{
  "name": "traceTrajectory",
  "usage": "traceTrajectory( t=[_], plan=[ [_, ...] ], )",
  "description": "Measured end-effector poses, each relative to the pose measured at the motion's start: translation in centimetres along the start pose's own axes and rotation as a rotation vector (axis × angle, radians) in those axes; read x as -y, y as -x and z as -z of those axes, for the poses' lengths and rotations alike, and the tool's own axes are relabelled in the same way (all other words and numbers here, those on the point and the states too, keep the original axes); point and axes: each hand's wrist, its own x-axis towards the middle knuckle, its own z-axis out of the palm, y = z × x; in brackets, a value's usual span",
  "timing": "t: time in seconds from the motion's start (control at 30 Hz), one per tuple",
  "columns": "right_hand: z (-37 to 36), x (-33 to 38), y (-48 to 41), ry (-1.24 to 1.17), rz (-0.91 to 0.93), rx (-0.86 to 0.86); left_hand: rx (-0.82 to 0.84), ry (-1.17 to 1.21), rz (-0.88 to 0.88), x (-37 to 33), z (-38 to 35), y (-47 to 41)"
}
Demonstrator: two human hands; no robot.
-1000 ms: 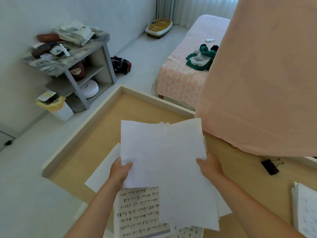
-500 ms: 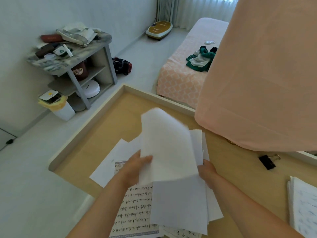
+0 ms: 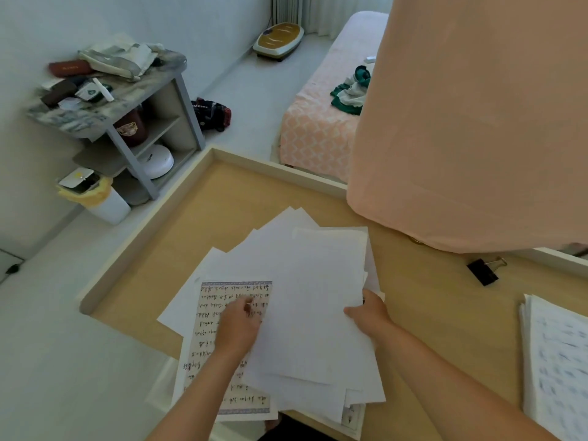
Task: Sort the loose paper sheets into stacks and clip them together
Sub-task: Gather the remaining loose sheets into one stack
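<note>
sheets of loose white paper (image 3: 318, 291): light, floppy, slippery; hold by edges. right hand (image 3: 366, 315) pinches edge; left hand (image 3: 238, 326): grip unclear.

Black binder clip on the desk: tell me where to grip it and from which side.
Best pinch the black binder clip across its black body, coming from above: it lies flat on the desk, wire handles sticking out at its far right end.
</note>
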Motion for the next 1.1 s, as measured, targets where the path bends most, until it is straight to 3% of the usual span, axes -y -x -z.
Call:
traceTrajectory(
  t=[0.07,0.13,0.2,0.33,0.5,0.67,0.8,0.93,1.03,1.1],
  plan=[
    [-0.4,-0.1,0.3,-0.002,0.011,-0.021,-0.199,-0.209,0.119,2.6,2.0,0.0],
    [-0.7,-0.3,0.3,0.003,0.025,-0.040,-0.269,-0.241,0.308,4.9,3.8,0.6],
    [-1.1,-0.3,0.3,0.009,0.034,-0.033,-0.259,-0.096,0.442,6.3,4.8,1.4],
    [-2.0,-0.2,0.4,0.028,0.031,-0.005,-0.251,0.059,0.505,7.2,5.2,2.3],
    [-3.1,0.4,0.6,0.041,0.056,0.007,-0.115,0.207,0.675,7.4,4.9,3.8],
    [-3.5,1.0,1.1,0.073,0.105,0.001,-0.014,0.323,0.431,6.4,7.0,5.0],
    [-3.1,1.1,1.1,0.093,0.088,-0.002,0.044,0.675,0.252,3.0,11.5,5.2],
    [-2.5,1.3,1.3,0.116,0.096,0.002,0.299,1.121,0.072,0.5,15.1,5.2],
    [-2.0,1.5,1.3,0.102,0.054,0.039,0.494,1.296,0.089,0.0,14.8,4.0],
    [-1.5,1.4,1.1,0.081,0.016,0.071,0.550,1.219,0.116,-0.3,13.3,2.8]
  ],
)
